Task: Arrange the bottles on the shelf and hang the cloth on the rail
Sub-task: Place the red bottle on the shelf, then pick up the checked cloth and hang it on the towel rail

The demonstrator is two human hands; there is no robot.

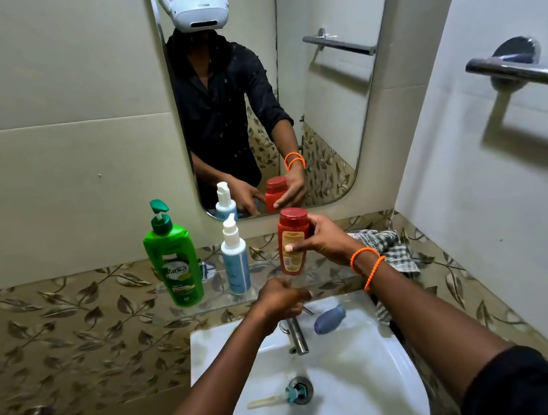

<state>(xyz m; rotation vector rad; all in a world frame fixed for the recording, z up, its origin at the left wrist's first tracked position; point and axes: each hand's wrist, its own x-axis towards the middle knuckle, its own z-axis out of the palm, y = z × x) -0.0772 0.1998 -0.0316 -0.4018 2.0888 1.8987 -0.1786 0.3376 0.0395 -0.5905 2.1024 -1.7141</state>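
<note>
The right hand (325, 240), just right of the frame's centre, is clamped around a red bottle (293, 241), thumb across the label and fingers behind, holding it upright above the right part of a clear glass shelf (208, 305). Whether the bottle's base touches the shelf I cannot tell. Two orange bead bands (368, 266) circle that wrist.

The left hand (282, 297) sits lower, just below centre, over the back of the sink; its fingers are curled together, and it is too blurred to tell whether it holds anything.

On the shelf's left side stands a green pump bottle (174, 264), upright, and just right of it a pale blue pump bottle (235, 260), also upright, well apart from the red one. A checked cloth (390, 255) lies bunched on the shelf's right end, behind the right forearm, with a corner hanging down beside the sink.

A chrome rail (521, 71) is fixed to the wall at the right edge of the frame, bare. Below centre, the white sink (373, 384) carries a metal tap (297, 335), with a small blue-grey bottle (329, 319) lying on its side on the rim just right of the tap. A small brush-like item (272, 400) lies near the drain.
</note>
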